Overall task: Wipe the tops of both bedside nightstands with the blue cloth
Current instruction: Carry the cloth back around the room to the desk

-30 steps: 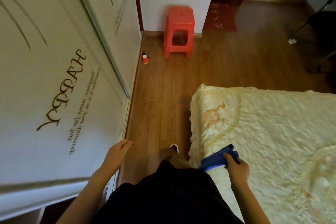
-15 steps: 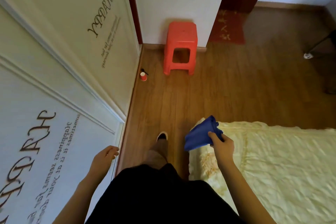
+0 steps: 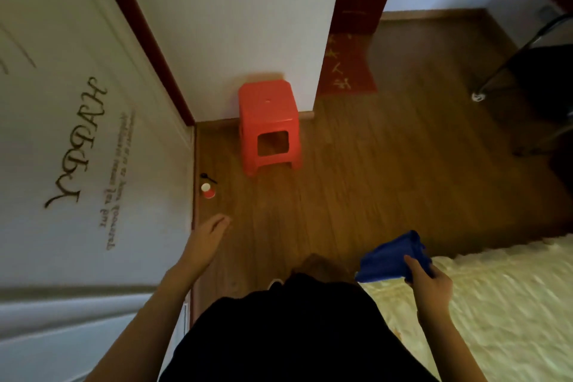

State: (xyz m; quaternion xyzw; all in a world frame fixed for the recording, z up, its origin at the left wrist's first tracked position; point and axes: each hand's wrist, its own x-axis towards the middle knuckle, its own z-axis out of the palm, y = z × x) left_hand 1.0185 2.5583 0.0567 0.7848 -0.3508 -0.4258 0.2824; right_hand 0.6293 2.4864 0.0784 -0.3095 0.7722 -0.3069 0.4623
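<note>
Walking the gap beside the bed, cloth in hand — no nightstand in sight.

We carry the blue cloth [image 3: 393,257] bunched in our right hand [image 3: 429,284], fingers closed around one end so the rest juts forward over the corner of the bed [image 3: 502,298], off the floor [image 3: 372,170] and, we judge, ready to wipe. Our left hand [image 3: 206,240] hangs open and empty, fingers loose, near the wardrobe door [image 3: 93,164] — probably just swinging for balance. The door's lettering appears mirrored, reading "HAPPY"; the smaller script beside it is too blurred to read. A red stool [image 3: 268,121] stands against the wall ahead, with a small red cup [image 3: 208,191] near the wardrobe's foot.
</note>
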